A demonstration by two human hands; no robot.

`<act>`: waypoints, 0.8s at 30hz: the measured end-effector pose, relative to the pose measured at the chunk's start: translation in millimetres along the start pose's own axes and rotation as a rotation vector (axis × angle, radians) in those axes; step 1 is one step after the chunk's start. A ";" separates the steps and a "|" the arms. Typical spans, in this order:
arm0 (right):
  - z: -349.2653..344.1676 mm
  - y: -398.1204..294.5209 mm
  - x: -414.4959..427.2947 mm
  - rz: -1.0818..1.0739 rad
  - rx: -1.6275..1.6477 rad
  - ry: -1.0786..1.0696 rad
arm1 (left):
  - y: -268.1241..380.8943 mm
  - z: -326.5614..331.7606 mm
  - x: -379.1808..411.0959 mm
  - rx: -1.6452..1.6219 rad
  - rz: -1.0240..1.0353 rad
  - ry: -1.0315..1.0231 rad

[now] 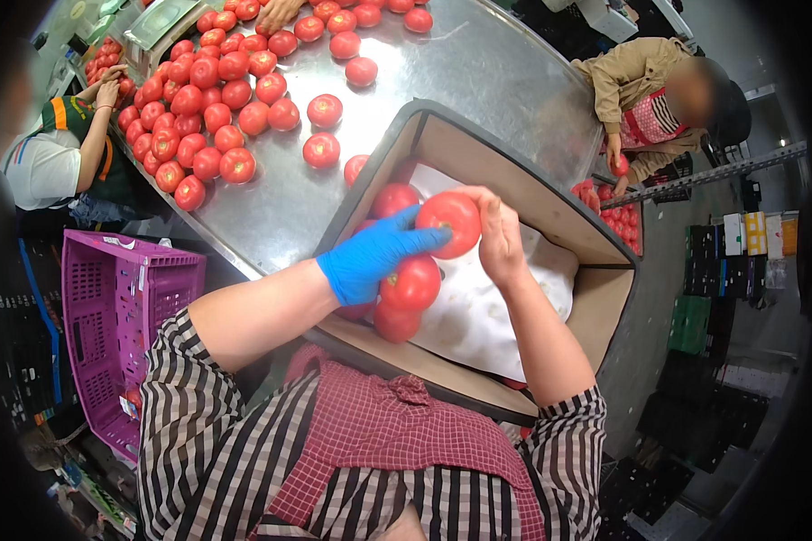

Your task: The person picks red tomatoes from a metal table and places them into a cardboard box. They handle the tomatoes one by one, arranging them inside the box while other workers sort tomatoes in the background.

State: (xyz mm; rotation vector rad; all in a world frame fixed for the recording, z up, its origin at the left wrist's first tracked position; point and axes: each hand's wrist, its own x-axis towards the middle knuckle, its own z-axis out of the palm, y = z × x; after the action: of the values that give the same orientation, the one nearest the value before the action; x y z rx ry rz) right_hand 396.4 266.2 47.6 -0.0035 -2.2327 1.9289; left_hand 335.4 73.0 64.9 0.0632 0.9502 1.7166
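Note:
My left hand (pixel 379 253), in a blue glove, grips a red tomato (pixel 449 225) from its left side, thumb by the stem scar. Bare, my right hand (pixel 499 237) touches the same tomato on its right side with the fingers. Both hands are over a deep box (pixel 514 152) with tan inner walls and a dark rim. Inside it, several tomatoes (pixel 410 283) lie at the left end, partly hidden by the glove. A white dimpled liner (pixel 477 314) covers much of the rest of the box.
Many tomatoes (pixel 204 72) are spread over a metal table (pixel 271 216) beyond the box. A purple plastic crate (pixel 101 324) stands at the left. One co-worker (pixel 54 162) is at the left; another (pixel 643 101) handles tomatoes at the right. A third person's hand (pixel 279 13) reaches in at the top.

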 end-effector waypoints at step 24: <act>-14.2 -9.4 -26.2 0.199 0.085 0.040 | 21.8 -14.3 -1.3 -0.400 0.218 0.094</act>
State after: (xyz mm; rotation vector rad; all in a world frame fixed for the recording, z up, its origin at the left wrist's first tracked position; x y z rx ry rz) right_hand 425.3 275.4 55.1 -0.2591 -2.1963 2.1019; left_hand 311.9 62.7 69.2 -0.1846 0.6693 2.0996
